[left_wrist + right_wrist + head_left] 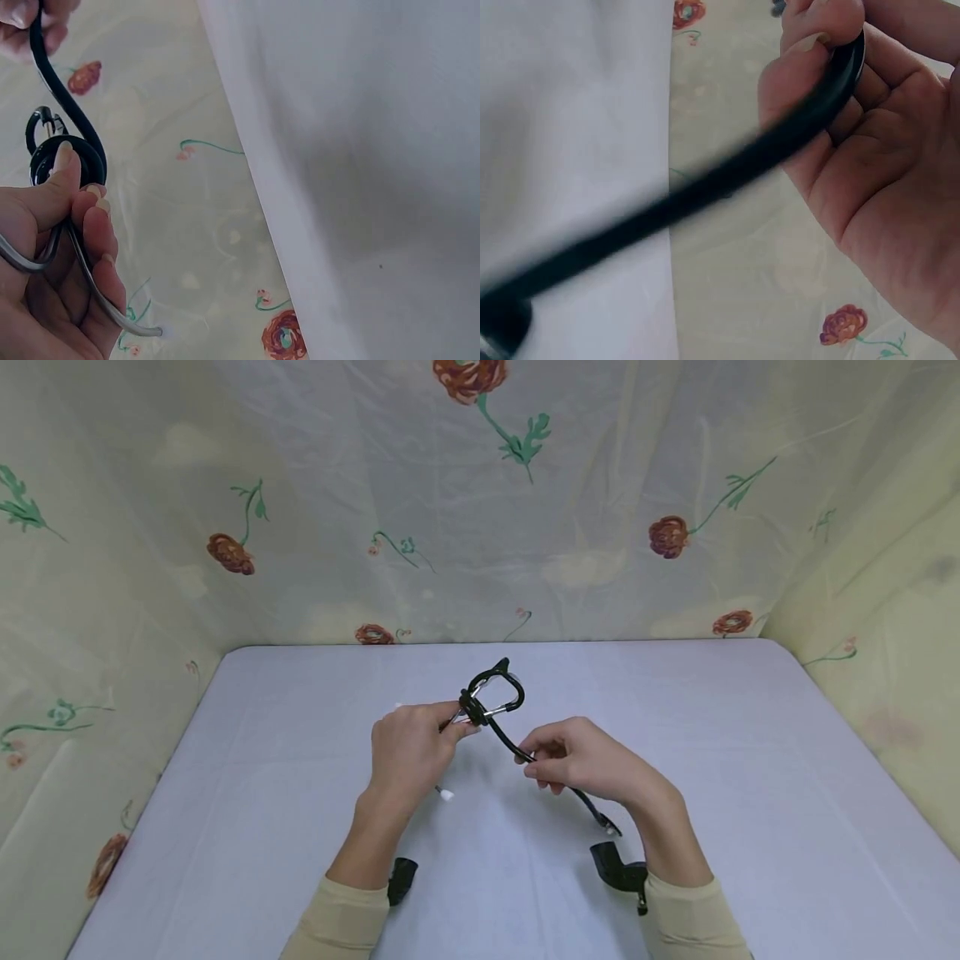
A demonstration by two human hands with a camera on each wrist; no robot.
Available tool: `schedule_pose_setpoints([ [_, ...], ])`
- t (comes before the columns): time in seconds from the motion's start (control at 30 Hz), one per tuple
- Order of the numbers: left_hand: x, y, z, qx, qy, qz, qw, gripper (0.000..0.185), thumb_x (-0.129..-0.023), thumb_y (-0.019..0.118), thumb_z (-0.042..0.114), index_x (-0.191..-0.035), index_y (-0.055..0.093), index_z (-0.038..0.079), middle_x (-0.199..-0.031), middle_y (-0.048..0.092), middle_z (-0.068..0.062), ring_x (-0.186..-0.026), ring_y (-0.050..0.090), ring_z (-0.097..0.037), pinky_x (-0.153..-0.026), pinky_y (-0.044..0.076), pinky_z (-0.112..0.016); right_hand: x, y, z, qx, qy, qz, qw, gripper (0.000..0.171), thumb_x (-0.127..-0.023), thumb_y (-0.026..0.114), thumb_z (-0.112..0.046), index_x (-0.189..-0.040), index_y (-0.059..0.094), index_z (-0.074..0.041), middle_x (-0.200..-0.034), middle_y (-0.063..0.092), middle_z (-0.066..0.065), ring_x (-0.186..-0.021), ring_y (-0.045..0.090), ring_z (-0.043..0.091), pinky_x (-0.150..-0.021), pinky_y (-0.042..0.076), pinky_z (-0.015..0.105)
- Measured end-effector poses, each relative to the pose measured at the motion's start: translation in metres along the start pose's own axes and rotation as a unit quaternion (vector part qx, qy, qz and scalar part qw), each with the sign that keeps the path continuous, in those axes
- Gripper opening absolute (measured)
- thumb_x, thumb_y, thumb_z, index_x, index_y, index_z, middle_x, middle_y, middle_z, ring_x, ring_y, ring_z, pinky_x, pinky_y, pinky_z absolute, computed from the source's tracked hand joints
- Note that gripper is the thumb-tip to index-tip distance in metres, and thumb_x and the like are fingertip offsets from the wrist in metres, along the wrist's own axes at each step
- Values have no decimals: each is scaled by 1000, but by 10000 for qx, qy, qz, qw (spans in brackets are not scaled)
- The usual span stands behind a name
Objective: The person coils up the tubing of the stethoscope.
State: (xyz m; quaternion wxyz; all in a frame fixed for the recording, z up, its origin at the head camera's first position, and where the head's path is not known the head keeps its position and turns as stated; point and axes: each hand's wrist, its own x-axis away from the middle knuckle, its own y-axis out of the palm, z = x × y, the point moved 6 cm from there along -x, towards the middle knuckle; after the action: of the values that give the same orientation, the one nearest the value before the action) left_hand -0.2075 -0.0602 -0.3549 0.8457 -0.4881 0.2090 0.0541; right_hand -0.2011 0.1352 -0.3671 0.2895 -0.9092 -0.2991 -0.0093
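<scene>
A black stethoscope (491, 697) is held over the white table (300, 752). My left hand (411, 745) grips its metal ear tubes (30, 259) and the coiled black tubing (71, 154), thumb pressed on the coil. A white ear tip (446, 794) sticks out below that hand. My right hand (577, 760) pinches the black tube (727, 176) between thumb and fingers, a little to the right. The tube runs on under that hand to the metal chest piece (609, 824) near the right wrist.
Floral cream cloth (480, 502) walls the table at the back and both sides. Black wrist camera mounts (618, 868) sit on both cream sleeves. The table edge is near on the left wrist view (247, 172).
</scene>
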Motion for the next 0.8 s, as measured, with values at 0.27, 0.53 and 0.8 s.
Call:
schedule_pose_setpoints([
  [0.27, 1, 2, -2, -313, 2, -72, 9995, 20, -80, 77, 45, -88, 78, 27, -63, 69, 8, -53, 52, -10, -47, 30, -27, 6, 1, -4, 30, 86, -271, 9996, 17, -89, 67, -9, -105, 71, -5, -73, 64, 5, -62, 59, 19, -63, 54, 38],
  [0.53, 2, 8, -1, -406, 81, -353, 9985, 18, -81, 76, 45, -89, 78, 29, -70, 73, 9, -53, 50, -9, -46, 30, -27, 10, -3, -9, -44, -199, -331, 9992, 18, -92, 67, -13, -108, 72, -7, -76, 65, 5, -65, 59, 17, -60, 53, 34],
  [0.8, 5, 19, 6, -186, 184, -1035, 9943, 14, -82, 78, 40, -92, 80, 30, -76, 74, 11, -59, 52, -6, -51, 35, -25, 12, -13, -13, -1, -568, 173, 9982, 14, -96, 63, -17, -105, 73, -14, -72, 63, 3, -57, 53, 14, -54, 47, 30],
])
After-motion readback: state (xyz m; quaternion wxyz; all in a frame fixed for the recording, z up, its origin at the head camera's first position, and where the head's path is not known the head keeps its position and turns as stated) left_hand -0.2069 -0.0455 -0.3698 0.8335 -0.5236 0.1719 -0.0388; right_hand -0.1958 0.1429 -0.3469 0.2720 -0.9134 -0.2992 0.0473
